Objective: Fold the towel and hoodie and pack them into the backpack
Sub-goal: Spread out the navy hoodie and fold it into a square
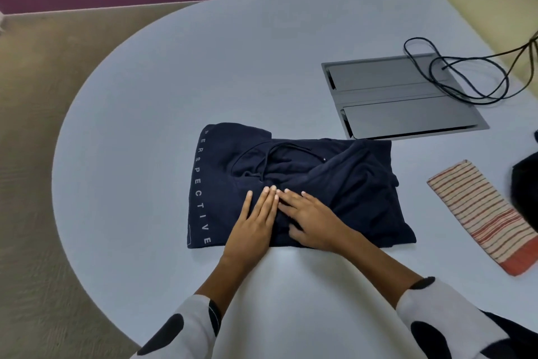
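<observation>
A navy hoodie (349,184) lies folded into a rough rectangle on the pale grey table (174,96), with white lettering along its left edge. My left hand (256,222) rests flat on its near middle, fingers straight. Beside it, my right hand (308,219) also presses flat on the cloth, fingertips touching those of the left. A striped beige and red towel (480,213) lies folded in a long strip to the right. A black thing (525,190) at the right edge, mostly cut off, may be the backpack.
A grey metal cable hatch (401,96) is set in the table behind the hoodie, with a black cable (465,73) looping over it. The table's rounded edge curves round at the left, above beige carpet (29,155).
</observation>
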Motion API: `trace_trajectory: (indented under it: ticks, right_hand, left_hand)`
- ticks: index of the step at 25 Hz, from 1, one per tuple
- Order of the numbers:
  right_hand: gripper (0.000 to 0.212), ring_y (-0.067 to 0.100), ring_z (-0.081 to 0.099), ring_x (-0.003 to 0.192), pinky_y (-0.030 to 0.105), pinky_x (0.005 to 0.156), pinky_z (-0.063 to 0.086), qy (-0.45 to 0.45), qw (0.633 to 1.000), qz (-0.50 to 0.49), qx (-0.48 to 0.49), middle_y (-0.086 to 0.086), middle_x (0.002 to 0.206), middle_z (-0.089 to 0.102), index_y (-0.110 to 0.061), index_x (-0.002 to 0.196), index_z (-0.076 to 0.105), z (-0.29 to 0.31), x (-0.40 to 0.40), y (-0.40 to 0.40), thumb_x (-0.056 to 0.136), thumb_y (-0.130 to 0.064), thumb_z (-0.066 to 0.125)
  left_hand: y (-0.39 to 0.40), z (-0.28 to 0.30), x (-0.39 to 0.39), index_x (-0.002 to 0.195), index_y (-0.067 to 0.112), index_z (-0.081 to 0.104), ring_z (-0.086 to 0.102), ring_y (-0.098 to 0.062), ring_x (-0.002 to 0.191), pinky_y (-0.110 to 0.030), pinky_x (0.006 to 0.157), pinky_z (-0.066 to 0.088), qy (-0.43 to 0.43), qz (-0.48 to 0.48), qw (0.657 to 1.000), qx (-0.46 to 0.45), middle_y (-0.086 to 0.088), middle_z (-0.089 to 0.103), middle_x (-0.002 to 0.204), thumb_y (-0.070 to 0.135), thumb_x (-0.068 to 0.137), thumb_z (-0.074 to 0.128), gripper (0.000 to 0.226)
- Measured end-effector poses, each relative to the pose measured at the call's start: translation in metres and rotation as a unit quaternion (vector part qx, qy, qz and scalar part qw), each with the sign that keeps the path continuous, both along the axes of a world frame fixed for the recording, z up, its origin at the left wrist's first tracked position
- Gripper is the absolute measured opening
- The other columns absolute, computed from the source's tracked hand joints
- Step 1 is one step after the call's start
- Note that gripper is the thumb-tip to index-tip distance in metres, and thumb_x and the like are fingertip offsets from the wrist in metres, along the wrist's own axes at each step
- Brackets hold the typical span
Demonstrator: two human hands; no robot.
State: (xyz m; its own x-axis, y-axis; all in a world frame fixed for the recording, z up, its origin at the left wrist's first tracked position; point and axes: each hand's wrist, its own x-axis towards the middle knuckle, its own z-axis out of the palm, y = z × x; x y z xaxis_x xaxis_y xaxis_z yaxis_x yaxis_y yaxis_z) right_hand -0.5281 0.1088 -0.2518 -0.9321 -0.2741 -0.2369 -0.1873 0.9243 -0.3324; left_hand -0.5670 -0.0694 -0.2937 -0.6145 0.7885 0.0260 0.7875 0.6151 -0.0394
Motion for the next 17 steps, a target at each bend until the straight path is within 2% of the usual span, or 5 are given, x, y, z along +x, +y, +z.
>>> trace_trajectory:
  ticks: [3,9,11,14,17]
  right_hand:
    - [0.053,0.021,0.048,0.119,0.045,0.102,0.040,0.132,0.976,-0.154,-0.081,0.004,0.128,0.055,-0.020,0.126,0.060,0.006,-0.027,-0.005,0.086,-0.045,0.036]
    - [0.089,0.024,-0.018,0.146,0.070,0.105,-0.009,-0.034,0.993,-0.102,0.048,-0.009,0.160,-0.014,-0.045,0.149,-0.001,-0.001,-0.083,-0.007,0.072,-0.084,0.014]
    - [0.089,0.022,-0.013,0.147,0.070,0.106,-0.009,-0.056,0.990,-0.117,0.053,-0.009,0.161,-0.005,-0.045,0.149,0.008,-0.006,-0.081,0.002,0.070,-0.085,0.009]
    - [0.078,0.021,0.010,0.146,0.062,0.112,-0.002,-0.079,0.982,-0.172,0.006,-0.005,0.156,0.024,-0.042,0.138,0.043,-0.005,-0.079,0.008,0.077,-0.081,0.014]
    - [0.037,0.019,0.053,0.114,0.046,0.104,0.039,-0.001,0.930,-0.314,-0.189,0.001,0.118,0.059,-0.022,0.094,0.074,0.010,-0.110,0.008,0.093,-0.051,0.050]
  left_hand:
    - [-0.001,0.000,-0.002,0.145,-0.003,0.028,0.016,-0.033,0.144,-0.053,0.114,0.019,-0.023,-0.004,1.000,-0.008,-0.021,0.024,0.154,0.015,0.091,0.017,0.058]
    - [-0.018,0.026,-0.021,0.123,0.010,0.054,0.042,-0.026,0.133,-0.046,0.112,0.029,-0.047,-0.105,0.993,0.040,-0.011,0.048,0.137,0.048,0.094,0.043,0.049]
    - [-0.031,0.028,-0.030,0.111,0.011,0.057,0.051,-0.029,0.120,-0.042,0.108,0.030,-0.043,-0.040,0.991,0.119,-0.010,0.049,0.129,0.059,0.091,0.046,0.053]
    - [-0.044,0.027,-0.044,0.136,0.013,0.044,0.035,-0.031,0.136,-0.052,0.113,0.017,-0.050,0.114,0.989,0.082,-0.013,0.035,0.145,0.080,0.076,0.042,0.090]
    - [-0.040,0.026,-0.050,0.151,0.021,0.020,0.007,-0.033,0.146,-0.064,0.109,-0.002,-0.105,0.159,0.982,0.010,-0.011,0.011,0.159,0.093,0.066,0.031,0.112]
